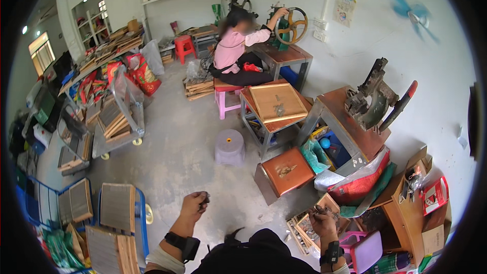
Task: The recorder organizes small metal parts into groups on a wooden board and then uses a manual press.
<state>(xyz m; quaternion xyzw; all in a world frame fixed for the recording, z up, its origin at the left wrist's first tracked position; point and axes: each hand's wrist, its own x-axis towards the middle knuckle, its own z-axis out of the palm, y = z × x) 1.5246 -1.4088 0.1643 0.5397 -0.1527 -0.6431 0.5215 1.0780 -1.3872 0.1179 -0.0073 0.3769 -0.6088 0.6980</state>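
Observation:
My left hand [193, 207] is raised over the floor, its fingers closed around a small dark piece [204, 201] too small to name. To the right, my right hand [323, 224] grips some small dark brown pieces [324, 211], their kind not clear. It hovers above or at a shallow wooden tray [306, 227] that holds several small greyish parts. How far the hand is from the tray I cannot tell. A black band with a box is strapped on each wrist.
A purple stool [230, 147] stands ahead, near a brown box-like seat [288, 171]. A hand press [378, 96] sits on the right-hand bench. Farther off, a person [238, 50] in pink turns a press wheel [290, 25]. Carts with wooden trays [117, 207] line the left.

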